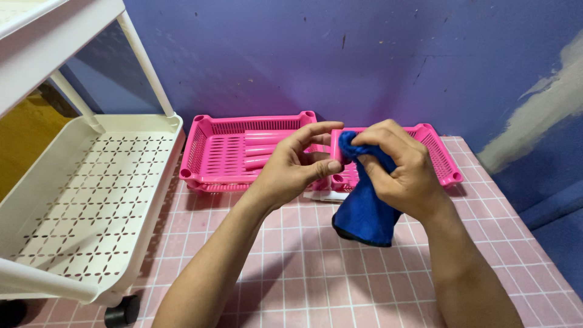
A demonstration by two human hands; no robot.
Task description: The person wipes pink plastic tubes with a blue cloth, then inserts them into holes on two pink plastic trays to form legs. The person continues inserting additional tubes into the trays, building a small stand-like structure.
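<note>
- Far left, a white cart [91,182] stands against the worktop [316,273], its lower shelf punched with a star pattern and a black wheel [121,311] showing at the bottom corner.
- Next along, a pink basket [212,152] sits at the back of the pink-tiled worktop, against the purple wall [364,54], and pink tubes [262,150] lie inside it side by side.
- My left hand [294,170] is up over the worktop, grip pinched on a small pink piece [336,155]: thumb beneath it, fingers arched over the top.
- That pink piece hangs in the air between my two hands, in front of the baskets, mostly hidden by the cloth.
- My right hand [398,167] has its grip bunched tight on a blue cloth [364,212], pressing it against the pink piece; the loose end droops toward the tiles.
- Behind my right hand, a second pink basket [437,158] sits just beside the first.
</note>
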